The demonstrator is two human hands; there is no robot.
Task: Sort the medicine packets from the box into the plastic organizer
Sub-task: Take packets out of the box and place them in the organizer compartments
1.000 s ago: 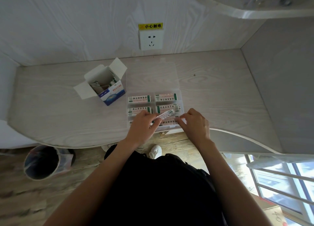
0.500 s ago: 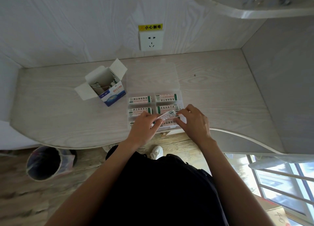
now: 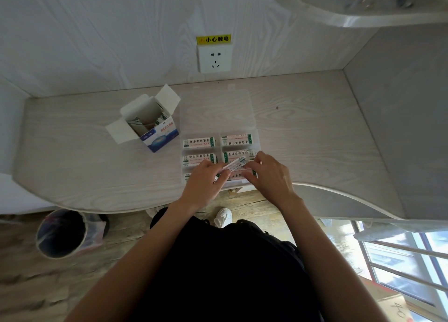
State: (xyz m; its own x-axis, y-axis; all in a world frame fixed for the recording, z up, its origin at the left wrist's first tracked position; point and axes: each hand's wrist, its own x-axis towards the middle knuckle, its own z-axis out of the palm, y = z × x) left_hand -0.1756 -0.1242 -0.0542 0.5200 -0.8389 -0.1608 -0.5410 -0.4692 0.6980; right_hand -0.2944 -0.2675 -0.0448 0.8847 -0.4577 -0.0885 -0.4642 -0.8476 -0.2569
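Both hands, left hand [image 3: 206, 180] and right hand [image 3: 269, 173], pinch one packet [image 3: 236, 164], hiding the organizer [image 3: 257, 137]'s near compartments

I have a single head-worn wide-angle view, looking forward and steeply down from above the table's near curved edge [image 3: 101, 204] toward its back edge and the wall socket [image 3: 214, 59]. It sits close over my forearms; floor shows beneath, walls bowing at the frame edges.
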